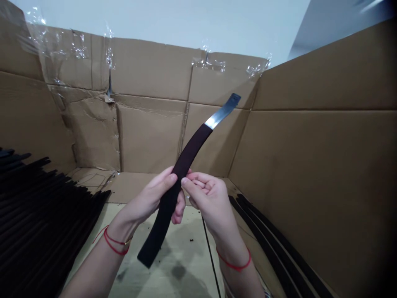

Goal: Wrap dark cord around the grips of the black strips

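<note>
A curved flat metal strip in a black sleeve [189, 155] is held up slantwise in front of me. Its bare silvery end [221, 114], with a small hole near the tip, sticks out at the upper right. My left hand [166, 192] is wrapped around the sleeved middle, thumb on top and fingers behind. My right hand [206, 190] pinches the sleeve's right edge between thumb and forefinger, close to the left thumb. The sleeve's lower end hangs toward the bottom left and looks flat. Both wrists wear red cords.
A large pile of black strips [40, 223] lies at the left. Several long black strips [273, 244] lie along the right side. Taped cardboard walls [151, 136] enclose the pale work surface [145, 277], which has dark specks and a thin dark line.
</note>
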Demonstrator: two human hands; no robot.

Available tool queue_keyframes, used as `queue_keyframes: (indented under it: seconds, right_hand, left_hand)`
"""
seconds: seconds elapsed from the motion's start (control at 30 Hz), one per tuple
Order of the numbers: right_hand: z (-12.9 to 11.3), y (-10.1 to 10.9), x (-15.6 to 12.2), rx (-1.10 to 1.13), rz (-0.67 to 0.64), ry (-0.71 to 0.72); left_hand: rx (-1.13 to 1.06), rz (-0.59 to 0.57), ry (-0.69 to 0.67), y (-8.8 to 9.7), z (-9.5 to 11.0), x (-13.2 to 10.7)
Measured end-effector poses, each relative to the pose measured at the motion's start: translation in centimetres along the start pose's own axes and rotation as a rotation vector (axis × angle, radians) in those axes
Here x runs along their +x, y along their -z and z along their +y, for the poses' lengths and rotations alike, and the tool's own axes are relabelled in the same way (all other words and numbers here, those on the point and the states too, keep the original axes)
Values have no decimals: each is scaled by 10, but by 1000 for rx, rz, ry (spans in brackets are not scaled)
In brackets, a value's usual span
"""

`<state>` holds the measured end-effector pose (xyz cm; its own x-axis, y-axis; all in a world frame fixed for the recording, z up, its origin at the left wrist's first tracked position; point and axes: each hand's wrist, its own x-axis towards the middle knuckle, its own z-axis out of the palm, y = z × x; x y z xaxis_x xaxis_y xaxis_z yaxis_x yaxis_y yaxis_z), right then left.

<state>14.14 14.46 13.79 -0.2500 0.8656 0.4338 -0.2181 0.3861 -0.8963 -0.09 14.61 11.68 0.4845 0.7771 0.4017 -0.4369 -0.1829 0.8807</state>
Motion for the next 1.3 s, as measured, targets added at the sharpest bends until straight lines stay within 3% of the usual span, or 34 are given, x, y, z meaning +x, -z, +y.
queue_keyframes:
  seconds: [0.1,0.23,0.33,0.43,0.57,0.63,0.77,0.87,1.07,1.17,1.3]
  right_hand:
    - [3,1,2,-56,-37,-27]
    - [1,5,5,-58,-159,-80]
    - [-2,17,3,-117,-180,-171]
    - [1,35,-11,-173,-200,-287]
    - [15,59,-51,-104,-356,-441]
    - [22,69,-73,-115,-310,-439]
    - [30,77,-108,-259,-39,-356]
    - [36,67,-122,-277,127,-360]
    - [52,32,-137,-144,305,-320]
    - [56,24,-144,-102,323,-310]
    - [62,36,-154,-191,144,-320]
  left_hand:
    - [-73,-56,75,8,-8,4]
    - [-37,115,18,5,-13,9]
    - [5,163,-31,-1,-11,8]
    - [31,177,-13,-5,-7,3]
    - [89,226,55,-3,-10,-7]
    - [126,242,75,-1,-19,-12]
    - [157,247,114,-3,-44,-23]
    - [142,221,150,-15,-57,-37]
    - [82,215,175,-44,-65,-66]
    - [-8,226,137,-46,-72,-73]
    - [-66,265,113,-42,-82,-78]
